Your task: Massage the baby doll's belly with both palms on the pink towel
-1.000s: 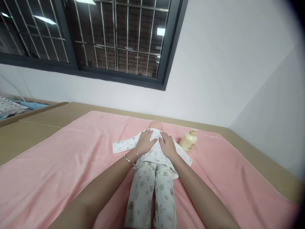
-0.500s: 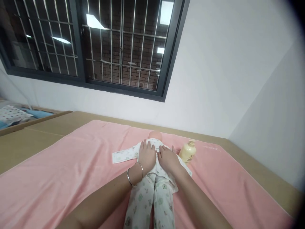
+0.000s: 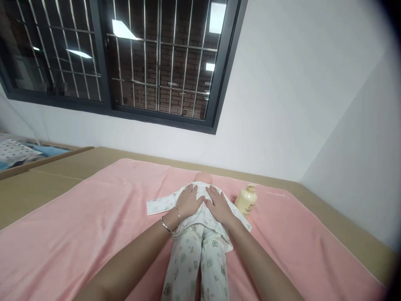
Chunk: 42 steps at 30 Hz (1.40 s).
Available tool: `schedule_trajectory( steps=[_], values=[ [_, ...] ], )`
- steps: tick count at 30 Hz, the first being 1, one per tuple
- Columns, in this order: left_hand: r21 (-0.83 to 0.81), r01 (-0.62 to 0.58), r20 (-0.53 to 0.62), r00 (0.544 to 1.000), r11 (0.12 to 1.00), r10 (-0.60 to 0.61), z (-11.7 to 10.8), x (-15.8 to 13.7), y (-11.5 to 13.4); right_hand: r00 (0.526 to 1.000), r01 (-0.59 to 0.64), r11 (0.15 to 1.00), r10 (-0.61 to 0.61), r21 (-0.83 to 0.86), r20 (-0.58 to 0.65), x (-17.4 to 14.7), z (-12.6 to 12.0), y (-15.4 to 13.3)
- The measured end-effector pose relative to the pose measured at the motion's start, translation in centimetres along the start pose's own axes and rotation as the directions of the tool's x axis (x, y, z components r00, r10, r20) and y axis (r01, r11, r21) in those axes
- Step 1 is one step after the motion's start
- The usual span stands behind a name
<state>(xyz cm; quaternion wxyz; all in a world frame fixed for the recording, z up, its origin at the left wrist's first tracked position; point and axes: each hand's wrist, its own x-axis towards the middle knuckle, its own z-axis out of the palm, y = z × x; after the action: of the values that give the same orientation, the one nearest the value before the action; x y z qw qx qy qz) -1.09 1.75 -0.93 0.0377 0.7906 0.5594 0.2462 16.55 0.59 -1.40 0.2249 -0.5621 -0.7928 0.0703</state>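
A baby doll in a white printed top (image 3: 200,218) and matching trousers (image 3: 184,259) lies stretched out in front of me, its round head (image 3: 203,177) at the far end. My left hand (image 3: 188,200), with a silver bangle (image 3: 171,223) at the wrist, rests flat on the left side of the doll's upper body. Flat on the right side lies my right hand (image 3: 219,205). Both hands have their fingers extended, and the thumbs nearly meet in the middle. One sleeve (image 3: 161,205) sticks out to the left.
A pale yellow pump bottle (image 3: 246,200) stands right of the doll on a pink blanket (image 3: 119,209). The blanket covers a tan surface (image 3: 62,167) against a white wall (image 3: 266,104) with a barred window (image 3: 156,58). Polka-dot cloth (image 3: 15,152) shows at far left.
My left hand has turned and slid slightly left, its thumb now spread inward. My right hand has shifted a little up and left. Doll and bottle stay in place.
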Motion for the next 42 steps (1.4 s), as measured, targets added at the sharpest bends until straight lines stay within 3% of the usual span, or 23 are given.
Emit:
schedule_trajectory(
  steps=[3,7,9,12,16,20,24,27,30,32,34,37,42],
  values=[
    [0.074,-0.001,-0.036,0.999,0.997,0.003,-0.7,-0.6,1.1,1.0,-0.028,0.998,0.028,-0.056,-0.003,-0.5,-0.4,-1.3],
    [0.102,-0.223,-0.093,0.968,0.969,0.232,-1.7,-1.1,2.8,0.997,0.022,0.986,-0.034,-0.168,-0.072,-1.6,-1.5,-4.0],
    [0.067,-0.265,-0.119,0.955,0.962,0.272,-1.7,-1.1,3.0,0.993,0.052,0.983,-0.069,-0.175,-0.095,-1.8,-1.8,-4.6],
    [-0.015,-0.18,-0.153,0.972,0.984,0.176,-1.0,-0.5,2.0,0.991,0.048,0.991,-0.063,-0.127,-0.119,-1.2,-1.5,-3.3],
    [-0.142,-0.037,-0.095,0.995,0.989,0.023,0.1,0.4,-0.1,0.986,-0.141,0.986,0.132,-0.087,-0.103,0.2,-0.4,0.6],
    [-0.127,0.0,-0.046,0.999,0.992,-0.006,0.4,0.3,-0.5,0.965,-0.258,0.952,0.247,-0.166,-0.084,0.7,-0.3,2.1],
    [-0.078,-0.082,-0.187,0.98,0.994,0.066,0.5,-0.3,0.7,0.984,-0.164,0.961,0.143,-0.222,-0.108,-0.1,-0.8,-0.4],
    [-0.134,-0.214,-0.274,0.946,0.968,0.171,0.6,-0.5,1.1,0.991,-0.007,0.997,-0.003,-0.079,-0.131,-0.8,-0.8,-2.9],
    [-0.232,-0.253,-0.266,0.945,0.939,0.189,0.9,-0.2,0.5,0.978,0.123,0.989,-0.107,0.078,-0.178,-1.0,-0.2,-3.6],
    [-0.253,-0.2,-0.215,0.966,0.947,0.147,1.2,0.2,-0.2,0.972,0.159,0.979,-0.131,0.131,-0.196,-0.6,0.3,-2.7],
    [-0.236,-0.133,-0.141,0.985,0.963,0.102,1.6,0.5,-0.7,0.976,0.121,0.982,-0.092,0.142,-0.196,-0.1,0.7,-1.1],
    [-0.219,-0.071,-0.063,0.996,0.973,0.059,2.0,0.7,-1.0,0.987,-0.033,0.995,0.047,0.093,-0.155,0.6,1.0,1.0],
    [-0.217,-0.076,-0.055,0.996,0.973,0.065,1.9,0.6,-0.8,0.985,-0.115,0.993,0.118,0.03,-0.125,0.6,1.1,1.6]
  ],
)
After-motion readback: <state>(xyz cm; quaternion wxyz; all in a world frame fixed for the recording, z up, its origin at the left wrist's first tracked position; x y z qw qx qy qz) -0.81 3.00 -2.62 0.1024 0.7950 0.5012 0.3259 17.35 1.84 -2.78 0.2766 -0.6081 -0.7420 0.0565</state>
